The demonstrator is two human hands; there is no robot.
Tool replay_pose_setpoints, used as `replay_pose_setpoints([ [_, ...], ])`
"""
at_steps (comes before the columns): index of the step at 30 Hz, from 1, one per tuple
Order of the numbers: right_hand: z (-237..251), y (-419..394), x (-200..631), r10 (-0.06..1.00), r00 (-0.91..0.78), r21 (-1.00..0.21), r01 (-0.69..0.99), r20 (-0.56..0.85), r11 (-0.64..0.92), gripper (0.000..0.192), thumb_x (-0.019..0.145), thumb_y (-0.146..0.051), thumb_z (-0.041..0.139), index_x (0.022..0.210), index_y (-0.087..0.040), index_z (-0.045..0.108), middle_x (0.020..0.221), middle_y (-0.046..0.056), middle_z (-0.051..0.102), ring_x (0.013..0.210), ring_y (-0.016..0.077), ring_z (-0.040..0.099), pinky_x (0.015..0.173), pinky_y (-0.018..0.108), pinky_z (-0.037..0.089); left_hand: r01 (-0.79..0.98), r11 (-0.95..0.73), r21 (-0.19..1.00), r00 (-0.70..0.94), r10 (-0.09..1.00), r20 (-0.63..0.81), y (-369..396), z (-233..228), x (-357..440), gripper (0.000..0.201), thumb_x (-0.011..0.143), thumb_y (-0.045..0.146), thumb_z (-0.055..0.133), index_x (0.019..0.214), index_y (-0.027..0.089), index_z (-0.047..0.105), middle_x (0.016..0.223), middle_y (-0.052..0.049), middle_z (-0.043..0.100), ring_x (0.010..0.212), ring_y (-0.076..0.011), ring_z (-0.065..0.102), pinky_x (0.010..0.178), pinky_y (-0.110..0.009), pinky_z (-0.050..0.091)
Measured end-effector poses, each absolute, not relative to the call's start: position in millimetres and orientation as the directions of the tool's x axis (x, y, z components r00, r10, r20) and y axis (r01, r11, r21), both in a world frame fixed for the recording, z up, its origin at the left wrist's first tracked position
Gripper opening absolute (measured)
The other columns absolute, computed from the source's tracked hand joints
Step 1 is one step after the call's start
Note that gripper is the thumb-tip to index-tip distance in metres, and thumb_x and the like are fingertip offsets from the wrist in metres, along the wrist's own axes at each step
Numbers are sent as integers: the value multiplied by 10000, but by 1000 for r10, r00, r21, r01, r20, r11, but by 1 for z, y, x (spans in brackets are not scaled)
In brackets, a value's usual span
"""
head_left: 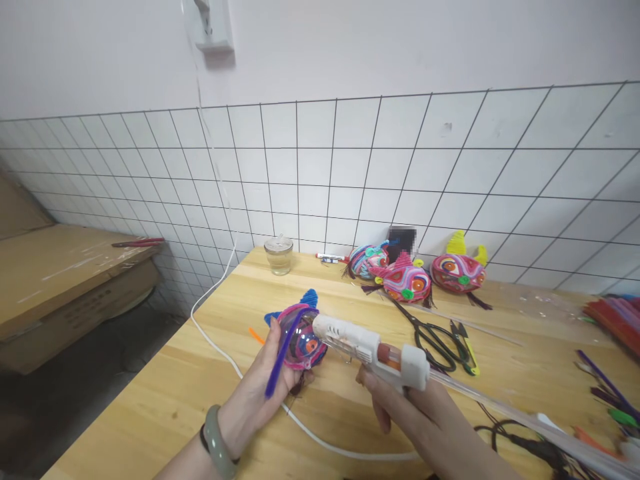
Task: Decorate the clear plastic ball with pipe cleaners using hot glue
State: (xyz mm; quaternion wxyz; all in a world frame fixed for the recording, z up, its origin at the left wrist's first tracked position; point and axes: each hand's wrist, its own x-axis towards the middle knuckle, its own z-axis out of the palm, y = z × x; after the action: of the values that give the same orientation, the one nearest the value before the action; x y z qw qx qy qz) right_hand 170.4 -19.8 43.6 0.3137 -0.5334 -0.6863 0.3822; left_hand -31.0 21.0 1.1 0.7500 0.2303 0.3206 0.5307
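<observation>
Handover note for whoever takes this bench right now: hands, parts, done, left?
Left hand: grip on a half-wrapped fish, a loose purple stem hanging from it.
Right hand: grip on the glue gun, nozzle at the fish.
Table: three finished fish at the back, scissors nearby, spare stems on the right.
Done: three fish. Left: likely gluing down the stem.

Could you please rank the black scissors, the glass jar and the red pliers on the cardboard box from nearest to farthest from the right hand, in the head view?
From the right hand:
1. Black scissors, just beyond it on the table.
2. Glass jar, far table edge, leftward.
3. Red pliers, far left, off the table.
</observation>
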Motion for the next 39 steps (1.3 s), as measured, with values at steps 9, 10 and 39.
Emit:
replay_pose_setpoints([
  [9, 44, -20, 169, 973, -228, -862, 485, 38, 148, 368, 894, -521, 427, 880, -202, 609, 739, 17, 523, 642, 159, 535, 588, 254, 489, -646, 329, 689, 209, 944, -255, 22, 3, -30, 431, 869, 507, 454, 1071, 176, 643, 797, -78, 723, 602, -159, 628, 519, -271, 519],
  [10, 44, -20, 169, 974, -224, -859, 491, 37, 146, 368, 893, -522, 428, 879, -202, 610, 739, 17, 525, 641, 159, 536, 588, 254, 490, -644, 329, 691, 207, 944, -256, 22, 3, -30, 429, 871, 505, 452, 1065, 175, 643, 797, -78, 722, 600, -157, 626, 518, -269, 518],
  [39, 45, -22, 168, 971, -239, -873, 476, -9, 109, 395, 885, -524, 433, 634, -220, 460, 623, -25, 436, 595, 139, 482, 559, 242, 461, -607, 339, 719, 217, 941, -260, 22, 3, -30, 466, 855, 547, 441, 1079, 185, 630, 719, -56, 698, 575, -149, 616, 524, -246, 514],
])
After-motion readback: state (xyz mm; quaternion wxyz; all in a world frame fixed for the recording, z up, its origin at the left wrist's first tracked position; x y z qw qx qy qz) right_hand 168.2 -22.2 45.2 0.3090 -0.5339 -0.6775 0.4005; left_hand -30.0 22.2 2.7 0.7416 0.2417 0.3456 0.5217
